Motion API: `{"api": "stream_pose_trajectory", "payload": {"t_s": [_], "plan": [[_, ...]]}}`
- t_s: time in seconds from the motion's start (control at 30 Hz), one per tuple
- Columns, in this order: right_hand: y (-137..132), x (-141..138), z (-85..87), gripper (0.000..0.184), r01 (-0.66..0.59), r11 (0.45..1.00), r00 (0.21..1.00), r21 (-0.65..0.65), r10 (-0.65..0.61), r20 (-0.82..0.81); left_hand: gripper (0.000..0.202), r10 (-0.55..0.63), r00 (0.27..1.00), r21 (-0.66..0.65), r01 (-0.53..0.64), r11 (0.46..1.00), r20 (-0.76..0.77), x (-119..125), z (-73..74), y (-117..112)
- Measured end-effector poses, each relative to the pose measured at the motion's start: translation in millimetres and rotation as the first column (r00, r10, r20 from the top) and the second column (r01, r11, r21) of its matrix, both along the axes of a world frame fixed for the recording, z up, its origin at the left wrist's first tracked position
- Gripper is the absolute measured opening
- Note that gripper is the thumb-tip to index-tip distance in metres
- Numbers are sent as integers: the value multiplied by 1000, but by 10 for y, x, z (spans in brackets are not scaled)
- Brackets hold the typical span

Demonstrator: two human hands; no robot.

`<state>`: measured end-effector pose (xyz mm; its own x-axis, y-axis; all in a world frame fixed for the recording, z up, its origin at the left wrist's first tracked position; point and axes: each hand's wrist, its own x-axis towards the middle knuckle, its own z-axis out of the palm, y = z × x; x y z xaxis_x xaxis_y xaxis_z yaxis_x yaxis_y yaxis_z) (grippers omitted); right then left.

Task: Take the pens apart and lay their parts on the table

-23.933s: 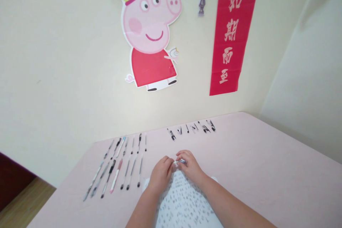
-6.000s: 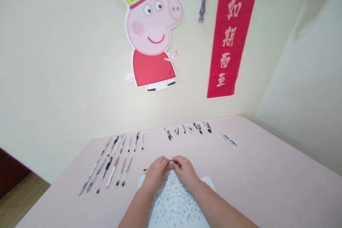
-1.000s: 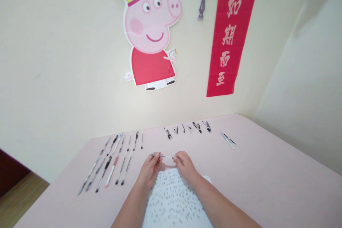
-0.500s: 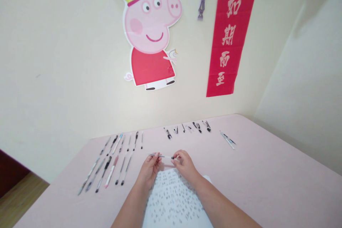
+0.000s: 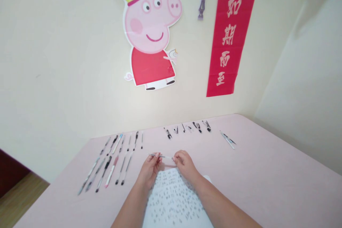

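A slim pen (image 5: 167, 157) with a clear barrel is held level above the table, its grey tip end pointing left. My left hand (image 5: 150, 168) pinches it near the tip between thumb and fingers. At the other end, my right hand (image 5: 185, 162) has its fingers closed on the pen's tail, and they cover most of that end. Below both hands lies a sheet of paper (image 5: 175, 199) covered in dark handwriting; my forearms overlap its sides.
Several pens (image 5: 107, 164) lie in two rows on the left of the pink table (image 5: 267, 178). Small dark pen parts (image 5: 197, 127) are grouped along the back edge. A white pen-like item and a dark pointed piece (image 5: 227, 139) lie at right. A wall stands behind.
My right fingers have closed further over the pen's tail, so its dark end is now mostly covered. The left hand has hardly moved.
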<state>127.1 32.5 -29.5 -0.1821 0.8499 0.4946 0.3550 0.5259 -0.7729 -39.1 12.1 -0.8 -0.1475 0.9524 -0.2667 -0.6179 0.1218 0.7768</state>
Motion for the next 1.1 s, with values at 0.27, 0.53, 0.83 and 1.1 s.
{"api": "stream_pose_trajectory", "payload": {"t_s": [0.27,0.53,0.83,1.1], "plan": [[-26,-17,32,6,33,998,999,-44,-35,-34,9,12,1000,7,-12,1000,14,-23,-41,16],[2,2,-14,20,24,999,1000,-30,-24,0,9,-4,1000,4,4,1000,15,-6,-11,4],[3,-1,0,10,8,1000,1000,-8,-8,-8,8,-3,1000,-9,3,1000,9,-6,-6,0],[-22,4,48,8,33,999,998,-6,-33,-51,10,27,1000,-35,-26,999,5,16,2,7]]}}
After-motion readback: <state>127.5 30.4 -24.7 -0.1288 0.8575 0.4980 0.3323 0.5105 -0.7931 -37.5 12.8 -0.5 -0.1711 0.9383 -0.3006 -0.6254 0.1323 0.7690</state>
